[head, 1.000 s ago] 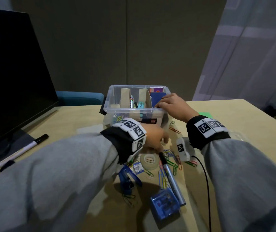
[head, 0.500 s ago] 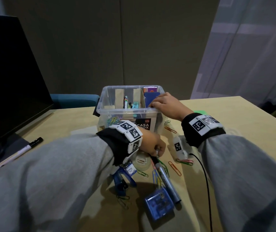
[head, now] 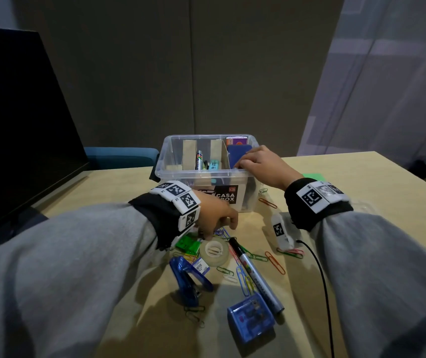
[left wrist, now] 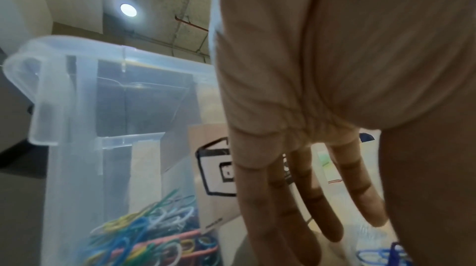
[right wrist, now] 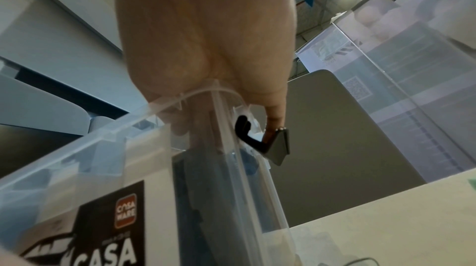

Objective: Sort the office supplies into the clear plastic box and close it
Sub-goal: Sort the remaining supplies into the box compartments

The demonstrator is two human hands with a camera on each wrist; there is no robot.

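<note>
The clear plastic box (head: 170,171) stands open mid-table, with cardboard dividers (head: 190,156), pens and a dark blue notebook (head: 237,156) inside. In the left wrist view, coloured paper clips (left wrist: 154,240) lie in its near left compartment. My right hand (head: 245,165) grips the box's front right rim, fingers hooked inside; one fingertip (right wrist: 276,115) touches a dark clip-like piece (right wrist: 279,144) at the rim. My left hand (head: 217,232) is down on the table before the box, its straight fingers (left wrist: 283,209) reaching onto loose blue paper clips (head: 222,232) beside a tape roll (head: 213,251).
Near me lie green binder clips (head: 187,244), a grey marker (head: 255,275), a blue stapler (head: 188,280), a small blue case (head: 250,319) and scattered paper clips (head: 275,262). A black cable (head: 323,293) trails right. A dark monitor (head: 13,125) stands on the left.
My left hand has shifted a little left, away from the marker's cap toward the clips by the tape roll. The right hand has stayed on the box rim.
</note>
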